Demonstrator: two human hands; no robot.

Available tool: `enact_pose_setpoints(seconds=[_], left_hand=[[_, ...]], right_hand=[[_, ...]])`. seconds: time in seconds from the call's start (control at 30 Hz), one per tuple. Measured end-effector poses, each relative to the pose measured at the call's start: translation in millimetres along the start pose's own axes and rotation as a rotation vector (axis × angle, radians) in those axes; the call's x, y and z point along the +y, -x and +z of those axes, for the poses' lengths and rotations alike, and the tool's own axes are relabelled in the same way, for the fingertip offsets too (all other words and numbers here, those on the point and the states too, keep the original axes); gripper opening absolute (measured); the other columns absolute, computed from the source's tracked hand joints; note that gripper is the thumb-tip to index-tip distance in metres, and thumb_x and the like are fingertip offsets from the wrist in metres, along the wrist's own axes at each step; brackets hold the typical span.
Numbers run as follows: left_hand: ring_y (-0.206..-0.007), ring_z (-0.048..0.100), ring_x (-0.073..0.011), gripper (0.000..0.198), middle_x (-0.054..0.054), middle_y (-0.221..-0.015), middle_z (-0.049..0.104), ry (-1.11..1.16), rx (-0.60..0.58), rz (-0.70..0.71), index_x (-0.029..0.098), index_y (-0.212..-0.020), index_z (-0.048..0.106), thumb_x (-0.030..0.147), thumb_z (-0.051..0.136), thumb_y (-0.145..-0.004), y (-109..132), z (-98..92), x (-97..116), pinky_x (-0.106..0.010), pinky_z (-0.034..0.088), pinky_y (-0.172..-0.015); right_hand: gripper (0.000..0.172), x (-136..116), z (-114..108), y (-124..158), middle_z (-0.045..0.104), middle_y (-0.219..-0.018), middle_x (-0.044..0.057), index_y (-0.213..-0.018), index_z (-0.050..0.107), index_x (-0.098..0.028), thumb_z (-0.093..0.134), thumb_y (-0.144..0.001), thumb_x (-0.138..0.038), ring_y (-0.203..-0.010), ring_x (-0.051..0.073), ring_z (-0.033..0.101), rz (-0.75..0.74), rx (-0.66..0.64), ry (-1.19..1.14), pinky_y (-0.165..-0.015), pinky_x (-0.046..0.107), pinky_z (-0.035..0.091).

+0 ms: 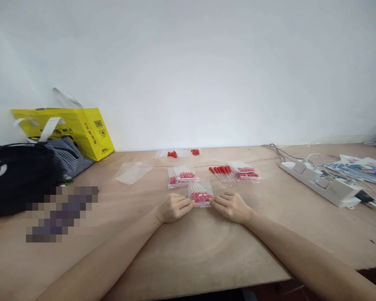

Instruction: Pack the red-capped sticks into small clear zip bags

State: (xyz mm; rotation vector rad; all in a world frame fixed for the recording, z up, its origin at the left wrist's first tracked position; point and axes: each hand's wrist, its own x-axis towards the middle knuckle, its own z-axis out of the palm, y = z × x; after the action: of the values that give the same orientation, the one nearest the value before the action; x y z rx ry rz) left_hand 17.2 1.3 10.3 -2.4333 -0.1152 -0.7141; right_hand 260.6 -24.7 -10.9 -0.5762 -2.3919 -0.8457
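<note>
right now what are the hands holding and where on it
Both hands pinch one small clear bag of red-tipped pieces lying on the table: left hand at its near left edge, right hand at its near right edge.

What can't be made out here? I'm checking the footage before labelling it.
Head view:
- Fingertips of left hand and right hand: curled under at the small bag, grip unclear.
- Number of red-tipped pieces inside: too small.
- Pixelated patch: blurred.
- Black bag: cut by left edge.
</note>
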Motion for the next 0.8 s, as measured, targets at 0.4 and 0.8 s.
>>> enact_pose_setpoints(seconds=[0.4,0.8], left_hand=[[-0.062,0.055,-0.0119,0.009,0.001,-0.066,0.063,-0.040,0.124,-0.088,0.016,-0.079,0.056,0.011,0.050,-0.083,-13,15.4,3,-0.029,0.040,-0.062],[-0.055,0.048,-0.0108,0.024,0.001,-0.055,0.054,-0.071,0.140,-0.013,0.014,-0.065,0.054,0.006,0.044,-0.085,-24,27.6,9,-0.028,0.040,-0.060]], right_hand=[[0.014,0,9,-4,0.055,-0.056,-0.002,-0.075,0.058,-0.014,0.046,-0.083,-0.013,-0.049,0.008,0.045,0.089,0.113,0.014,-0.049,0.025,0.025],[0.024,-2,6,-8,0.052,-0.054,-0.001,-0.072,0.058,-0.014,0.038,-0.084,-0.011,-0.049,0.009,0.043,0.075,0.083,-0.029,-0.049,0.026,0.024]])
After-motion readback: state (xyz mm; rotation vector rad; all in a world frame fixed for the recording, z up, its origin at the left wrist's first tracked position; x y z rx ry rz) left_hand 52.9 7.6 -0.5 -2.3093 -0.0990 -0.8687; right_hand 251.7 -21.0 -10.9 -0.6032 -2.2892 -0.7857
